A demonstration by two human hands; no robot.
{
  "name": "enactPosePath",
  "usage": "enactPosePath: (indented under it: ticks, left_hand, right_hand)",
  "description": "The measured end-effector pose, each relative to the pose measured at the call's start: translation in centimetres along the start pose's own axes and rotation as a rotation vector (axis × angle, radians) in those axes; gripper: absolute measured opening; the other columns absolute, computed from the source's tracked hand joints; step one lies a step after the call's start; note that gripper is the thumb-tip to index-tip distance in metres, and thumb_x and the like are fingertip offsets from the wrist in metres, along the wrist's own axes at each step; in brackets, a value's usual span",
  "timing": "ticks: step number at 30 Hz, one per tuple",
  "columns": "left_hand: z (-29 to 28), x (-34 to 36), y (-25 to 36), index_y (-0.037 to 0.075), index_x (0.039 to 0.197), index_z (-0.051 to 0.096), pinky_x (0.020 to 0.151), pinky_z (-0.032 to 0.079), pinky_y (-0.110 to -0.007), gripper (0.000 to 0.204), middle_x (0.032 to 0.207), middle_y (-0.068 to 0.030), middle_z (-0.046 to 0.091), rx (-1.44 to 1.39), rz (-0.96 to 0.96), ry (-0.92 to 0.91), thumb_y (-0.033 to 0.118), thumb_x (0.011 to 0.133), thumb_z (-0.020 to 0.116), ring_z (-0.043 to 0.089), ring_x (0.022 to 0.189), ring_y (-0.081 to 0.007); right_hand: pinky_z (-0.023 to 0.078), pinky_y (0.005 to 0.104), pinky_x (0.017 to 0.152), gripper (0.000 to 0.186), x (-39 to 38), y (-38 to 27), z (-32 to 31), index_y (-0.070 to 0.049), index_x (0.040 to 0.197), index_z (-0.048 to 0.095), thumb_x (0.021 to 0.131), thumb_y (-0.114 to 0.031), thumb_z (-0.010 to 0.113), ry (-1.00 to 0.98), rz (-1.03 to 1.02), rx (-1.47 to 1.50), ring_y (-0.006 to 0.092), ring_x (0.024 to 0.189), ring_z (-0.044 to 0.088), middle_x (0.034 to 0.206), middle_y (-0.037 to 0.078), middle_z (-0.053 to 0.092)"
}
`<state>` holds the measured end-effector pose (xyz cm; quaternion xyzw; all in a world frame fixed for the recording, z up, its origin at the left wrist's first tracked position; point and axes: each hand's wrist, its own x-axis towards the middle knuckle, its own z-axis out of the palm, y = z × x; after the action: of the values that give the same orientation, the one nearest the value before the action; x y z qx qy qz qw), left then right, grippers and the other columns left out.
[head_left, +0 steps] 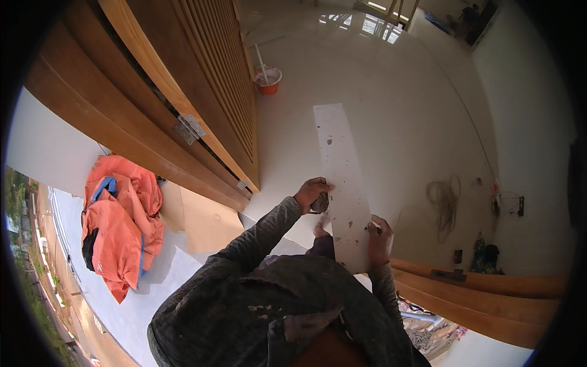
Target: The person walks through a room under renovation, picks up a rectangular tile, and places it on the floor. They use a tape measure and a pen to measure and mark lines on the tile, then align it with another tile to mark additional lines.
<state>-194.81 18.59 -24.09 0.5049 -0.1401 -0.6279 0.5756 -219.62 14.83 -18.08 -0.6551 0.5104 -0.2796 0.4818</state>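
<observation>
A long white speckled strip (339,147) stands out from my body over the floor, between my hands. My left hand (309,196) is closed at its left edge, around a small dark object (320,203) that I cannot make out. My right hand (379,240) grips the strip's right edge lower down, fingertips on the edge. A bare foot (320,229) shows beside the strip, below my left hand.
A slatted wooden door (214,73) with hinges is at left, an orange bucket (267,87) beyond it. An orange tarp (122,220) and cardboard (202,223) lie left. Coiled cord (443,205) lies right, near wall wires (510,205). A wooden frame (477,293) crosses lower right.
</observation>
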Motion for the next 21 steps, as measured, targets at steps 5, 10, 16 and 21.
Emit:
enactPosePath:
  ticks: [5, 10, 16, 21]
  left_hand:
    - [0.6, 10.8, 8.6, 0.005, 0.102, 0.057, 0.069, 0.057, -0.033, 0.021, 0.090, -0.0046, 0.061, -0.060, 0.041, -0.005, 0.017, 0.087, 0.065, 0.063, 0.076, -0.0136]
    - [0.5, 18.5, 19.7, 0.009, 0.086, 0.052, 0.058, 0.055, -0.031, 0.018, 0.073, -0.0009, 0.053, -0.082, 0.145, 0.028, 0.019, 0.085, 0.066, 0.059, 0.062, -0.0144]
    - [-2.6, 28.4, 30.4, 0.009, 0.088, 0.059, 0.060, 0.054, -0.030, 0.013, 0.076, -0.0015, 0.060, -0.218, 0.190, 0.135, 0.020, 0.086, 0.065, 0.061, 0.061, -0.0150]
    - [-6.6, 36.9, 35.5, 0.005, 0.091, 0.061, 0.060, 0.054, -0.029, 0.016, 0.077, -0.0037, 0.066, -0.265, 0.130, 0.133, 0.020, 0.086, 0.064, 0.064, 0.063, -0.0149]
  right_hand:
    - [0.049, 0.0280, 0.061, 0.031, 15.0, -2.0, 0.0, 0.002, 0.118, 0.060, 0.088, -0.007, 0.056, -0.130, -0.052, 0.015, 0.0120, 0.068, 0.059, 0.082, 0.011, 0.066]
    - [0.049, 0.0234, 0.062, 0.037, 28.6, -10.8, -1.0, 0.002, 0.125, 0.054, 0.091, -0.013, 0.054, -0.521, 0.109, 0.275, 0.0082, 0.075, 0.059, 0.090, 0.007, 0.064]
    - [0.052, 0.0268, 0.073, 0.030, 42.6, -19.5, 3.7, 0.001, 0.118, 0.055, 0.094, -0.016, 0.054, -0.736, 0.166, 0.576, 0.0116, 0.083, 0.061, 0.097, 0.006, 0.063]
    - [0.053, 0.0303, 0.079, 0.030, 51.6, -21.5, 8.4, 0.004, 0.118, 0.052, 0.096, -0.016, 0.050, -0.715, 0.226, 0.569, 0.0157, 0.087, 0.064, 0.101, 0.010, 0.063]
